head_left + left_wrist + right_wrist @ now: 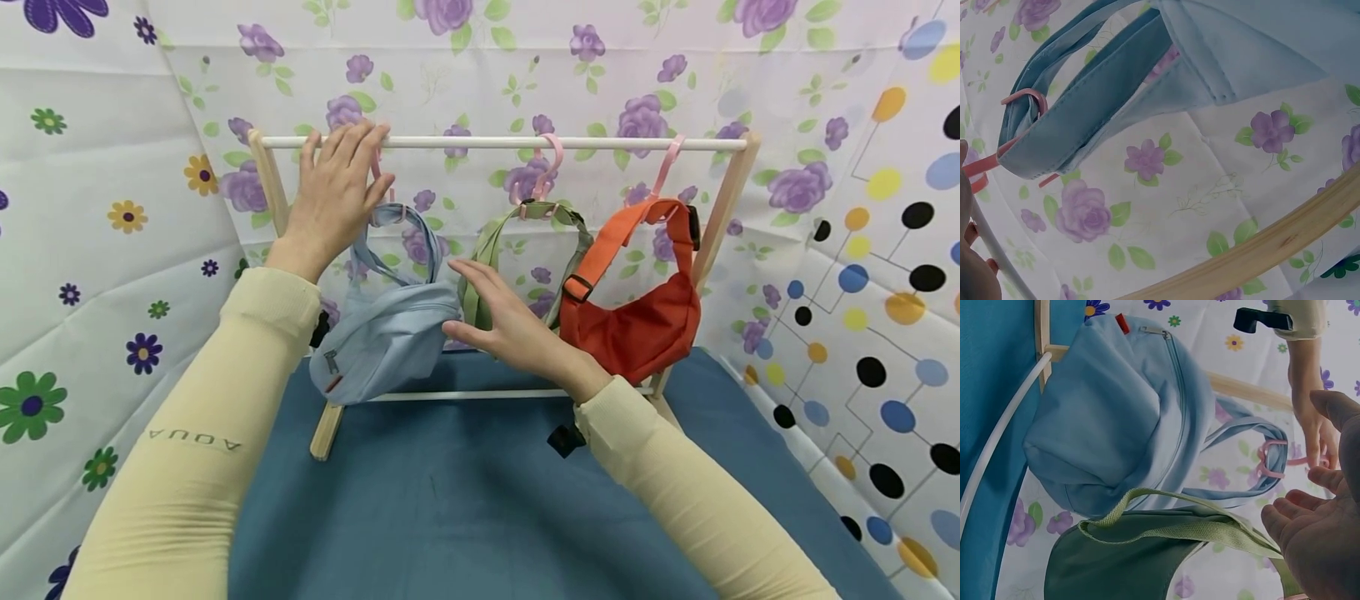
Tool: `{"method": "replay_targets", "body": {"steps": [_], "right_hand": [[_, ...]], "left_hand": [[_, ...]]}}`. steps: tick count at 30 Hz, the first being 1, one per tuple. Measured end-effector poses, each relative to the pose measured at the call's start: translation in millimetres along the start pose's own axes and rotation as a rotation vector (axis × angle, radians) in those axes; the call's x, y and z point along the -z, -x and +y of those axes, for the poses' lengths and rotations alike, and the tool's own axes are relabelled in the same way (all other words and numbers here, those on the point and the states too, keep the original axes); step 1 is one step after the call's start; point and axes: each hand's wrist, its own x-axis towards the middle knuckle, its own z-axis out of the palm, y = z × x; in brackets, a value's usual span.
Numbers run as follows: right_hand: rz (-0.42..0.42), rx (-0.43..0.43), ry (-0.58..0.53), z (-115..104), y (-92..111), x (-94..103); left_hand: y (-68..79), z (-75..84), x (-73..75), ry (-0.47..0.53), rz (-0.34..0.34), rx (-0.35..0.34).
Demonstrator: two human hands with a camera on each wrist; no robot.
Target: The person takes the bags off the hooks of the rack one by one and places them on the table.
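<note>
A light blue bag (397, 325) hangs by its strap from a pink hook (376, 167) on the left part of a white rail (465, 142). My left hand (333, 192) lies over the rail beside that hook, fingers fairly straight, thumb pointing right. In the right wrist view the same blue bag (1110, 419) shows its zipper and red tab. Just right of the blue bag is my right hand (513, 325), fingers extended and thumb apart, gripping nothing. Behind it, a green bag (1116, 556) hangs by its strap (487, 250), mostly hidden in the head view.
An orange-red bag (637, 325) hangs at the rail's right end. The wooden stand (723, 208) has a lower white bar (465, 395) and stands on a blue cloth (450, 500). Patterned sheets enclose the back and sides.
</note>
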Motion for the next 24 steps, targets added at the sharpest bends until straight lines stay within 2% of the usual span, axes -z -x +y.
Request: {"method": "replay_targets", "body": {"steps": [8, 16, 24], "right_hand": [[-0.025, -0.013, 0.009, 0.6, -10.7, 0.6], [-0.032, -0.037, 0.009, -4.3, -39.1, 3.0], [0.007, -0.049, 0.060, -9.5, -68.4, 4.1]], "left_hand": [[2.6, -5.0, -1.5, -0.002, 0.040, -0.040], [2.9, -3.8, -5.2, -0.012, 0.065, -0.018], [0.7, -2.0, -8.5, -0.002, 0.060, 0.014]]}}
